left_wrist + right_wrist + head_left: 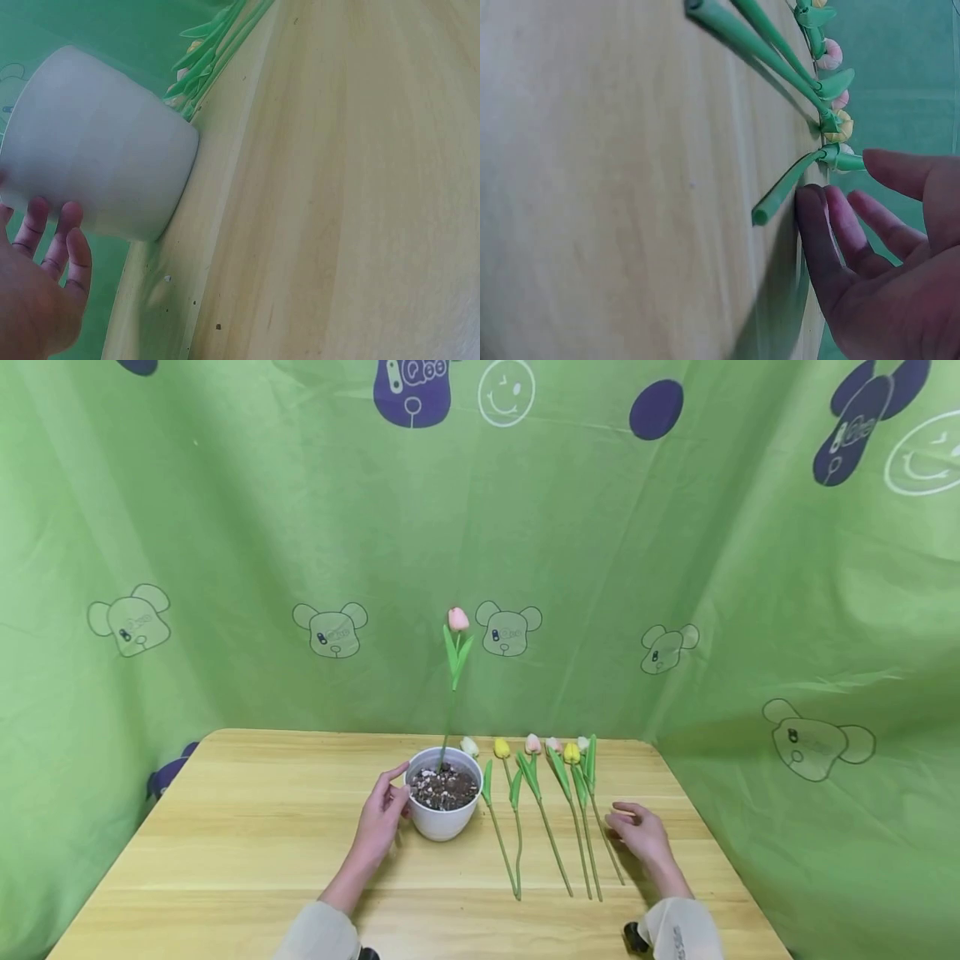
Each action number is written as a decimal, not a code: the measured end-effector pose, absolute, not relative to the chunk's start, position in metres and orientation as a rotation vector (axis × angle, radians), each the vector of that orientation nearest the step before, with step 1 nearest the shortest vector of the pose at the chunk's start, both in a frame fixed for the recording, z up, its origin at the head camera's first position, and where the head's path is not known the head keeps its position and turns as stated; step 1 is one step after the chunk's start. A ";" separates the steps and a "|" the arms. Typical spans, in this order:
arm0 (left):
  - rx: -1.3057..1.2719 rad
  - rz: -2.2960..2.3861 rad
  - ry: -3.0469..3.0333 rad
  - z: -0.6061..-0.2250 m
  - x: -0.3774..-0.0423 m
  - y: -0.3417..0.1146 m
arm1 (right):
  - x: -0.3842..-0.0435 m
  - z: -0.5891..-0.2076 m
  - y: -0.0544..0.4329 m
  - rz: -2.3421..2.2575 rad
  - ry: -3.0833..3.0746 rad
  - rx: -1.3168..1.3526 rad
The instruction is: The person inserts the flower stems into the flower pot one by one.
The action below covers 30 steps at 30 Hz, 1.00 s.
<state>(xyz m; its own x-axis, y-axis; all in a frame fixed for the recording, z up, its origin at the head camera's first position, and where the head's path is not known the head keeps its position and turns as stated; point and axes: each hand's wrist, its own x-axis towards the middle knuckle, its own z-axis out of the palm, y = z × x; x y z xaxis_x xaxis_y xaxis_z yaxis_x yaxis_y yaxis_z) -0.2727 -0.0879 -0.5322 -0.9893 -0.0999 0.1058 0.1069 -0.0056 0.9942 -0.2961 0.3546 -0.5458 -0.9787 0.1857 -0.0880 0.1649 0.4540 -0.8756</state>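
Note:
A white flowerpot (441,823) filled with dark soil (444,788) stands left of the loose flowers, and one pink artificial tulip (458,619) rises upright from it. My left hand (381,817) rests against the pot's left side with spread, slightly bent fingers (57,244). To the right lies a row of artificial tulips, among them a white one (469,747), a yellow one (502,747) and a pink one (533,743). My right hand (642,838) hovers beside the rightmost stem (609,846), thumb and fingers apart around nothing. In the right wrist view its fingertips are close to that stem (784,189).
The wooden table (247,827) ends at a green curtain (570,560) printed with bear faces, which also closes off both sides. Small crumbs (218,327) of soil lie on the wood near the pot.

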 end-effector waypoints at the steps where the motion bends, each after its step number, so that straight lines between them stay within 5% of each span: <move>1: -0.010 -2.130 -2.103 -0.534 -0.274 -0.088 | -0.296 -0.546 0.353 1.617 -2.659 -0.314; 30: -0.013 -2.092 -2.102 -0.550 -0.283 -0.088 | -0.308 -0.555 0.343 1.438 -2.742 -0.329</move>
